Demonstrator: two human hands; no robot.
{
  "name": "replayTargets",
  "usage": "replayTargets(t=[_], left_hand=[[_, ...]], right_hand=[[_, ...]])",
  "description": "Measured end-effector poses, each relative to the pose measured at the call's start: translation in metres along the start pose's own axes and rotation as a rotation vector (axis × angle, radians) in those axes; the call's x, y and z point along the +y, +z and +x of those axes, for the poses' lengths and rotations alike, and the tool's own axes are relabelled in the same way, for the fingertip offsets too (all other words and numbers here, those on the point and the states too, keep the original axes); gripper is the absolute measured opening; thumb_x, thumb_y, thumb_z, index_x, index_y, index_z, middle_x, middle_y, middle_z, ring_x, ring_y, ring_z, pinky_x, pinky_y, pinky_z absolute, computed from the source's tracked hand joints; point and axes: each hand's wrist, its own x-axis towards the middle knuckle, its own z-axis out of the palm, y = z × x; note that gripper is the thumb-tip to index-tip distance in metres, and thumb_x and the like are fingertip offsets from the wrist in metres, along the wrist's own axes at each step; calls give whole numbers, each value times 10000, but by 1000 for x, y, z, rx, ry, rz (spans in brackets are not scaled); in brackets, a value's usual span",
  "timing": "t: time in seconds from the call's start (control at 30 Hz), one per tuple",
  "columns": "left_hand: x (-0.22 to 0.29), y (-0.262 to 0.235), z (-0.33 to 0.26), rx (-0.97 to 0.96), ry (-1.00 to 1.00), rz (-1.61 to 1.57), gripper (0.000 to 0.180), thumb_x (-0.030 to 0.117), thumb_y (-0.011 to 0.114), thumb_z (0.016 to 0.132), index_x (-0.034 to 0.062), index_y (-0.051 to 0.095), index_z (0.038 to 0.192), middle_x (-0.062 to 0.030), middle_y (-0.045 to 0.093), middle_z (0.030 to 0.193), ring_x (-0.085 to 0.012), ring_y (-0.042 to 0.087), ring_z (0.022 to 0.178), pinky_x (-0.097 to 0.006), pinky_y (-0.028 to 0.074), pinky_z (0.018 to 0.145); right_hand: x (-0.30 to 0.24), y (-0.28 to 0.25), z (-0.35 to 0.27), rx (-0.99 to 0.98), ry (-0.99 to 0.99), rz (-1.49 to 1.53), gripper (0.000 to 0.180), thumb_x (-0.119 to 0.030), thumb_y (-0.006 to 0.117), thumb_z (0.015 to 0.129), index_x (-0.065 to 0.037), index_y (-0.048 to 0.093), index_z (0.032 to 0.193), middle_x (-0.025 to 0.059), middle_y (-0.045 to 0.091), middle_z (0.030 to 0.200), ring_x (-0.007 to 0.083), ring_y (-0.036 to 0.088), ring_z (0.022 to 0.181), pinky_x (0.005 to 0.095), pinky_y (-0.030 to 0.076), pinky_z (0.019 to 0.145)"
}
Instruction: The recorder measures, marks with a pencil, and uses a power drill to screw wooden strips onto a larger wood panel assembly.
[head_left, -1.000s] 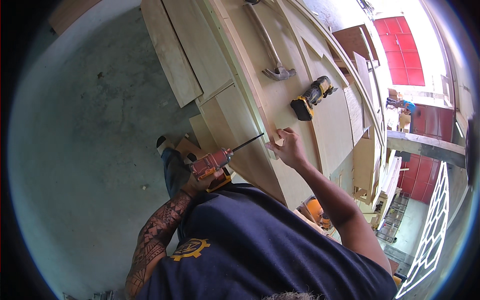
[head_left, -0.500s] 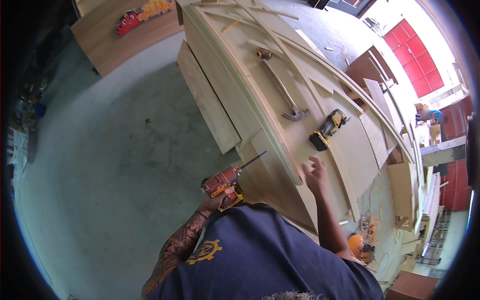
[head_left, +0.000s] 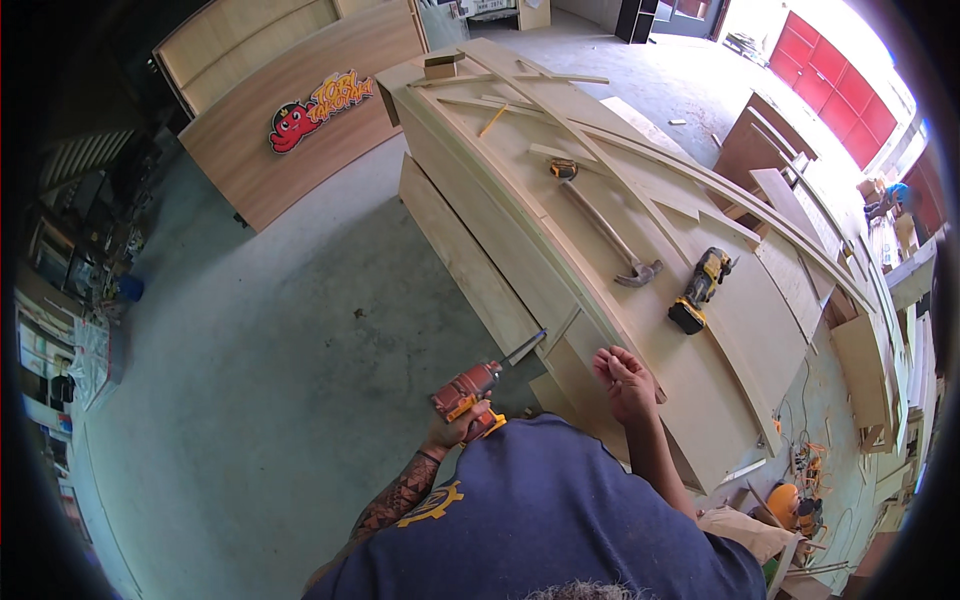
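Note:
My left hand is wrapped round the grip of a red-and-yellow cordless drill. Its long dark bit points up and right, toward the side of a pale plywood structure. My right hand is over the structure's near edge with thumb and fingers drawn together; whether something small is between them I cannot make out. On the plywood top beyond that hand lie a claw hammer, a black-and-yellow cordless power tool and a yellow-and-black tape measure.
Long wood strips cross the plywood top, near a thin yellow stick. A wood-faced counter with a red cartoon sign stands at the far left. Orange-and-black equipment with cords sits on the floor at right. Another person is at far right.
My right hand has come down and left to the plywood edge, its fingers closing together. The drill stays in my left hand. The view has shifted, showing more of the far side.

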Motion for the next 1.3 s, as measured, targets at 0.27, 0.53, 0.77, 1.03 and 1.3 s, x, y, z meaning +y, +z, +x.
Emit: replayTargets(t=[0.27,0.53,0.77,1.03,1.3], left_hand=[[40,-33,16,-141,247,246,254,217,800,920,46,728,1093,-50,762,954,-156,743,876,-338,589,767],[59,-52,29,-108,162,124,264,225,801,926,43,731,1103,-54,768,947,-169,745,873,-338,590,791],[33,-64,40,-166,85,56,198,207,780,953,43,729,1051,-54,753,950,-162,723,837,-358,576,724],[32,-65,41,-204,174,3,210,171,792,939,27,739,1081,-53,762,967,-151,725,867,-349,584,743],[10,-66,45,-204,239,90,193,197,808,932,52,738,1038,-49,758,951,-151,727,840,-331,582,730]], right_hand=[[44,23,50,24,-3,-268,65,-49,677,1029,-22,619,1039,94,708,1010,192,702,942,357,594,864],[60,92,58,56,-33,-18,192,5,677,1011,48,639,1194,138,697,1102,243,715,998,405,598,988],[64,111,61,132,9,-40,186,-70,691,1033,43,676,1179,139,717,1089,234,740,969,344,653,870],[78,90,60,157,18,-42,140,-98,714,1026,4,667,1108,135,737,1050,231,747,938,339,654,847],[73,113,46,70,81,130,139,-137,605,1092,-25,637,1166,176,732,1195,296,730,1102,392,627,977]])
